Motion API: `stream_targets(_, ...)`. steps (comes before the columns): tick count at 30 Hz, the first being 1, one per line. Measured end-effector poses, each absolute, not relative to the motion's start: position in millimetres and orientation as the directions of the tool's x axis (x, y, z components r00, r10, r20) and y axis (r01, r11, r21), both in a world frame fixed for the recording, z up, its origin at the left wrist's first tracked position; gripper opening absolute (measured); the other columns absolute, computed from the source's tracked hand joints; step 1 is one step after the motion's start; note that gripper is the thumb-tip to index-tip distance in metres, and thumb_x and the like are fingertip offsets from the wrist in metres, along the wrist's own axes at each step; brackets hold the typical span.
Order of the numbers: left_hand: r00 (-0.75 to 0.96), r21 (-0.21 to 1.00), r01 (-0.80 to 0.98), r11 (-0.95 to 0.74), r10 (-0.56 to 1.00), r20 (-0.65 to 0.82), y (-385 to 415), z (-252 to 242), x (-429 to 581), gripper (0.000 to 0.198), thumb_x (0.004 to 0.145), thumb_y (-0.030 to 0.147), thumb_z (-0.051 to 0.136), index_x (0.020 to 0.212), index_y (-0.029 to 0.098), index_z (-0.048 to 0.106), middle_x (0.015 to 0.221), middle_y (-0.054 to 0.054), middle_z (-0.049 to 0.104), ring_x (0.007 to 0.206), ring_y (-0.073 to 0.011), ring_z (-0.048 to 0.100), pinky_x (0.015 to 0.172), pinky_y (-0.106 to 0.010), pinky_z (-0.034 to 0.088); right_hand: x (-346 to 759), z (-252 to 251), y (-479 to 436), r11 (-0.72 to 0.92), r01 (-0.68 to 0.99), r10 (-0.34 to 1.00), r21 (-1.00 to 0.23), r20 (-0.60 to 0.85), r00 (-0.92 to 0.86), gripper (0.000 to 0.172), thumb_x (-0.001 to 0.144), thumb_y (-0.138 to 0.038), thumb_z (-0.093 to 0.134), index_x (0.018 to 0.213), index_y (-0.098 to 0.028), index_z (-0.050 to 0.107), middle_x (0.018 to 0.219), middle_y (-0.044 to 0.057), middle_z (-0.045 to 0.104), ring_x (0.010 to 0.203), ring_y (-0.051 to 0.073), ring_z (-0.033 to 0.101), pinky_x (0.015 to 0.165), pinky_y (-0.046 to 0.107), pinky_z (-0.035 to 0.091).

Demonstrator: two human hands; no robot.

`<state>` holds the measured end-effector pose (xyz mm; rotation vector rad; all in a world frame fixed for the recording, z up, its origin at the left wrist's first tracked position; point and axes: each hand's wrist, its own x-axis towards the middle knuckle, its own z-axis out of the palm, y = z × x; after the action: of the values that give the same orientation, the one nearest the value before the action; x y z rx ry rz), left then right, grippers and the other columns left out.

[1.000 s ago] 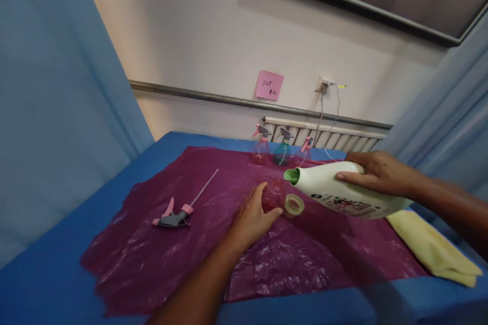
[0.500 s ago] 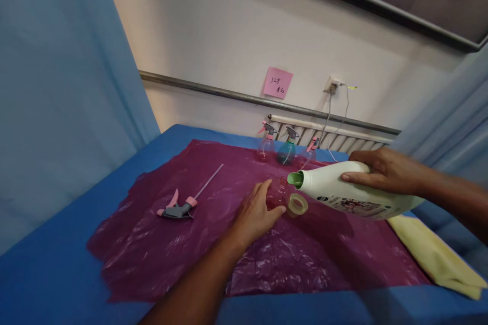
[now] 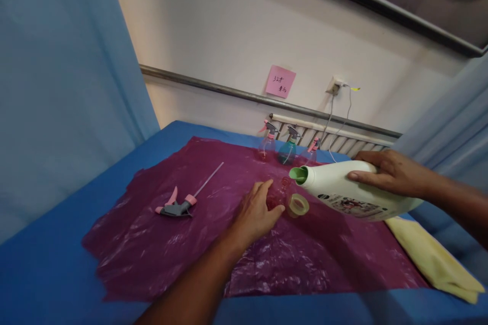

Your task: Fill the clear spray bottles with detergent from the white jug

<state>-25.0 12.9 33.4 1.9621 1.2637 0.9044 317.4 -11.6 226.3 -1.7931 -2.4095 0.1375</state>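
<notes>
My left hand is wrapped round a small clear spray bottle without its top, which stands upright on the purple plastic sheet. In my right hand is a large pale detergent jug, tipped on its side with its green spout just above and right of the bottle's neck. Whether liquid is flowing between them is too blurred to tell. A yellowish cap sits on the sheet close to the bottle. To the left lies a grey and pink spray trigger head with its thin tube.
Three spray bottles, one clear, one teal and one with a pink trigger, stand at the back. The purple sheet covers a blue surface. A folded yellow cloth lies right. Curtains hang at both sides.
The jug's spout has risen very slightly against the bottle's neck. My left hand keeps its hold on the bottle, and the view has shifted a little.
</notes>
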Motion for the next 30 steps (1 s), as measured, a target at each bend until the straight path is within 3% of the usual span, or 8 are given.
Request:
stream_targets(4, 0.296, 0.808, 0.487, -0.331, 0.933, 0.204, 11.6, 35.8, -25.5, 0.075, 0.09, 0.038, 0.074, 0.16, 0.023, 0.051, 0.158, -0.014, 0.057, 0.149, -0.0362, 0.055, 0.128, -0.052, 0.043, 327.4, 213.3, -20.0, 0.24, 0.943, 0.968, -0.23, 0.127, -0.215, 0.058, 0.1, -0.078, 0.056, 0.084, -0.023, 0.067, 0.071, 0.006, 0.073, 0.065, 0.023, 0.066, 0.06, 0.034, 0.046)
stream_targets(9, 0.268, 0.819, 0.47, -0.329, 0.937, 0.223, 12.4, 34.4, -26.3, 0.069, 0.089, 0.034, 0.075, 0.154, 0.025, 0.056, 0.154, -0.012, 0.061, 0.145, -0.0333, 0.06, 0.125, -0.049, 0.046, 345.1, 187.8, -36.7, 0.303, 0.889, 0.925, -0.345, 0.332, -0.186, 0.06, 0.102, -0.074, 0.052, 0.075, -0.023, 0.065, 0.063, 0.004, 0.067, 0.056, 0.022, 0.062, 0.054, 0.034, 0.043)
stream_targets(16, 0.246, 0.816, 0.464, -0.345, 0.935, 0.256, 20.6, 26.2, -31.4, 0.065, 0.09, 0.034, 0.073, 0.152, 0.025, 0.057, 0.151, -0.011, 0.063, 0.139, -0.0319, 0.064, 0.122, -0.051, 0.049, 362.0, 154.2, -58.0, 0.356, 0.854, 0.848, -0.38, 0.515, -0.125, 0.072, 0.102, -0.085, 0.038, 0.07, -0.024, 0.06, 0.055, 0.002, 0.056, 0.046, 0.02, 0.052, 0.048, 0.035, 0.037)
stream_targets(30, 0.233, 0.821, 0.471, -0.324, 0.943, 0.238, 27.7, 16.7, -36.7, 0.063, 0.092, 0.042, 0.07, 0.152, 0.03, 0.057, 0.152, -0.01, 0.062, 0.138, -0.0336, 0.064, 0.121, -0.058, 0.05, 370.6, 124.4, -66.5, 0.342, 0.827, 0.813, -0.446, 0.581, -0.022, 0.08, 0.097, -0.094, 0.028, 0.069, -0.027, 0.061, 0.055, 0.003, 0.054, 0.048, 0.02, 0.049, 0.049, 0.037, 0.038)
